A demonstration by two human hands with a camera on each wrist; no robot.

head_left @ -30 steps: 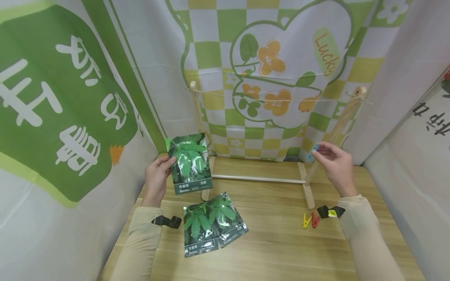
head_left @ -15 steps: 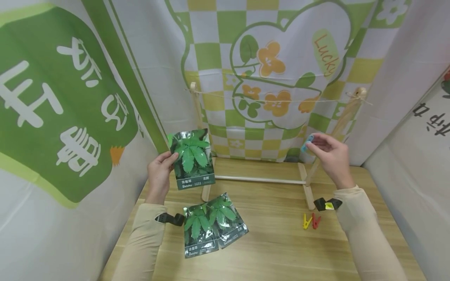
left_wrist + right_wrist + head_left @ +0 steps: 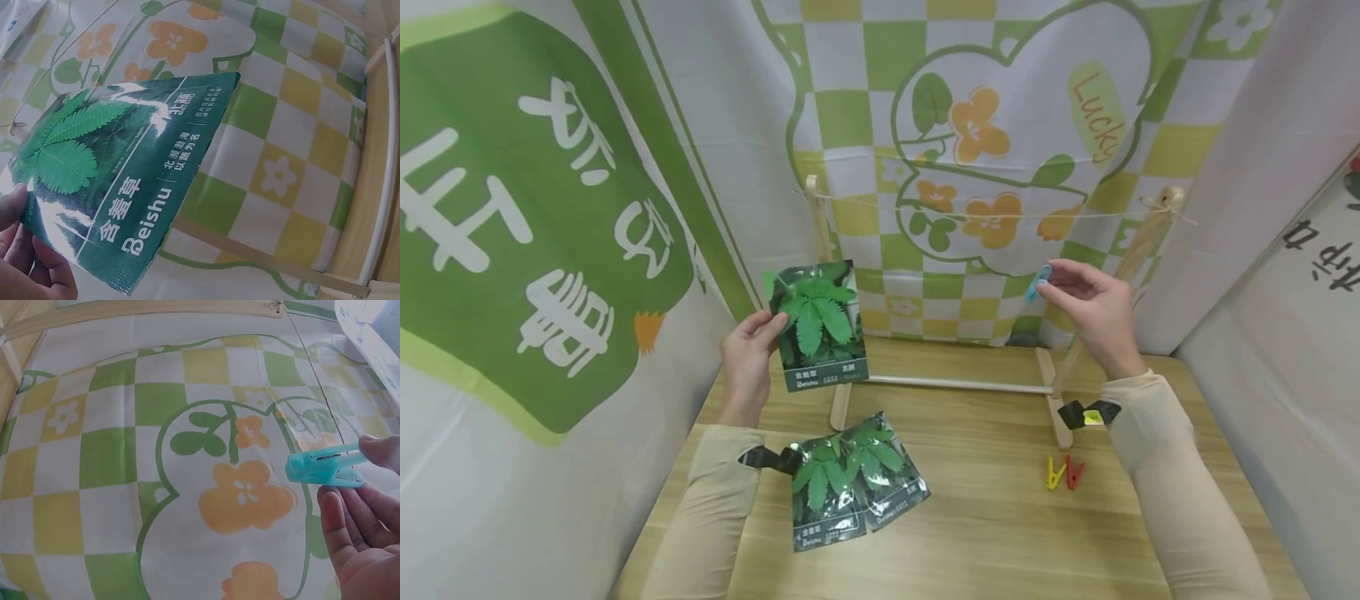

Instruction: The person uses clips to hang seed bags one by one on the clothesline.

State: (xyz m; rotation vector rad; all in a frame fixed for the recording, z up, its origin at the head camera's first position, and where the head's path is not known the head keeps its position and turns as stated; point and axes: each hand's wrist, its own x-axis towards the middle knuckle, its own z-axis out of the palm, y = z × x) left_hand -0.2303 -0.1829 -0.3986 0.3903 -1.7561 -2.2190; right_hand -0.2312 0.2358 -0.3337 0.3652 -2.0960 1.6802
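My left hand pinches a glossy green seed packet by its left edge, thumb on the front. In the left wrist view the packet is tilted, its leaf picture and white lettering showing. A light blue clothespin is pinched between the thumb and fingers of my right hand. The right wrist view shows this clothespin with its jaws together, pointing left. Both hands are raised in front of a wooden frame, below the string tied between its two posts.
Two similar seed packets lie overlapping on the wooden table. A yellow clothespin and a red clothespin lie at the right. The frame's right post stands behind my right hand. A patterned cloth hangs at the back.
My left hand has raised the seed packet and moved it slightly right. My right hand has carried the blue clothespin up and to the left. The packets and clothespins on the table stay put.
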